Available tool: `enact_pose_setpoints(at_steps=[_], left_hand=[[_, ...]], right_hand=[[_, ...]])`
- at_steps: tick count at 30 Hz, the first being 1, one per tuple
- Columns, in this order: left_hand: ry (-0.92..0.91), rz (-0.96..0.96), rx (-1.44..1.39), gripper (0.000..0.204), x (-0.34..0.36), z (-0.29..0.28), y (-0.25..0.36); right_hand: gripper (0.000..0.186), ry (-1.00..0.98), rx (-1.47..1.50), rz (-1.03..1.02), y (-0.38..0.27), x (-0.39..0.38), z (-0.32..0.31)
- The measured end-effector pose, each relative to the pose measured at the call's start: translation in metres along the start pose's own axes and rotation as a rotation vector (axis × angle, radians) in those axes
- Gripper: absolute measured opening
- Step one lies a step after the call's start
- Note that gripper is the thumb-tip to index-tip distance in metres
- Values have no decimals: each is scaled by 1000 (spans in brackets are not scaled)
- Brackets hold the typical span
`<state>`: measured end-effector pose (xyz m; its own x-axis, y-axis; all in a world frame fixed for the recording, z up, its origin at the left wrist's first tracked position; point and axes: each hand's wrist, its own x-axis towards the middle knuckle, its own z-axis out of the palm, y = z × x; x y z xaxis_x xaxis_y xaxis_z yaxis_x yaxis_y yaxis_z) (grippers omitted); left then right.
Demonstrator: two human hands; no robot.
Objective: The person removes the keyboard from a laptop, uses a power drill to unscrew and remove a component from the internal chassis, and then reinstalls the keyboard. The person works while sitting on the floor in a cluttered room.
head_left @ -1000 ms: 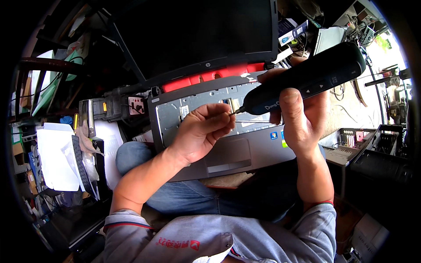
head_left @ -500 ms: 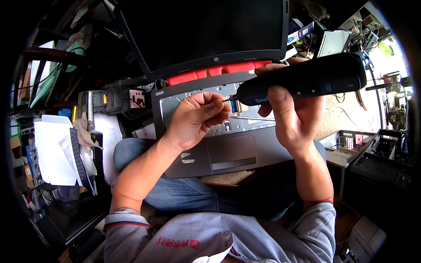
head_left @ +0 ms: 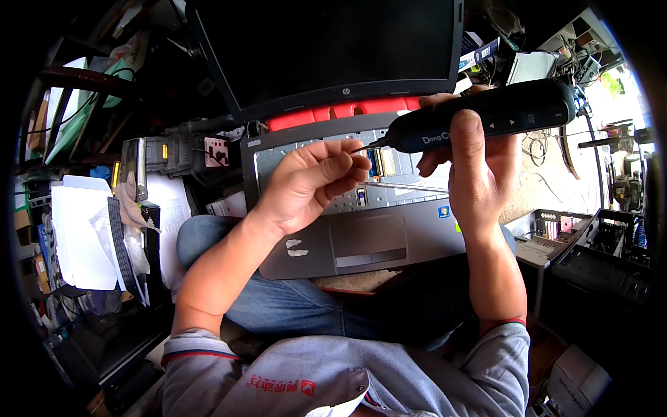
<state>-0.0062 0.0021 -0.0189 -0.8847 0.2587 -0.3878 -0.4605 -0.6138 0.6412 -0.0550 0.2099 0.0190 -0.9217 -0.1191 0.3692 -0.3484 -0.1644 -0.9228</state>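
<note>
My right hand (head_left: 479, 160) is wrapped round a black electric screwdriver (head_left: 486, 117), its thumb along the near side. The tool lies nearly level, its thin bit (head_left: 372, 146) pointing left. At the bit's tip is my left hand (head_left: 306, 181), fingers curled and thumb bent in against them; whether something small sits between them is hidden. Below both hands lies a laptop base (head_left: 368, 240) across my lap. Its keyboard is off, so a silver metal plate (head_left: 410, 194) and ribbon connectors show. The dark laptop screen (head_left: 326, 48) stands up behind.
Something red (head_left: 319, 117) lies between screen and base. On the left are a black toolbox-like case (head_left: 167, 149), white papers (head_left: 80, 229) and a loose keyboard strip (head_left: 121, 250). To the right stand open computer cases (head_left: 552, 233) and cables.
The screwdriver and my right hand have shifted slightly right and up. My left fingertips have loosened from their pinch on the bit, whose tip now shows beside them.
</note>
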Motion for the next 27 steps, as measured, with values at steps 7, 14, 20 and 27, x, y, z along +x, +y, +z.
enact_pose_setpoints(at_steps=[7, 14, 20, 27], left_hand=[[196, 208, 694, 22, 1, -18, 29], [168, 786, 1685, 24, 9, -14, 4], [155, 756, 1967, 41, 8, -12, 5], [202, 747, 1825, 22, 5, -13, 19]], right_hand=[[32, -25, 0, -82, 19, 7, 7], [35, -41, 75, -24, 23, 8, 15], [36, -59, 28, -9, 24, 7, 11], [42, -95, -8, -60, 34, 11, 17]])
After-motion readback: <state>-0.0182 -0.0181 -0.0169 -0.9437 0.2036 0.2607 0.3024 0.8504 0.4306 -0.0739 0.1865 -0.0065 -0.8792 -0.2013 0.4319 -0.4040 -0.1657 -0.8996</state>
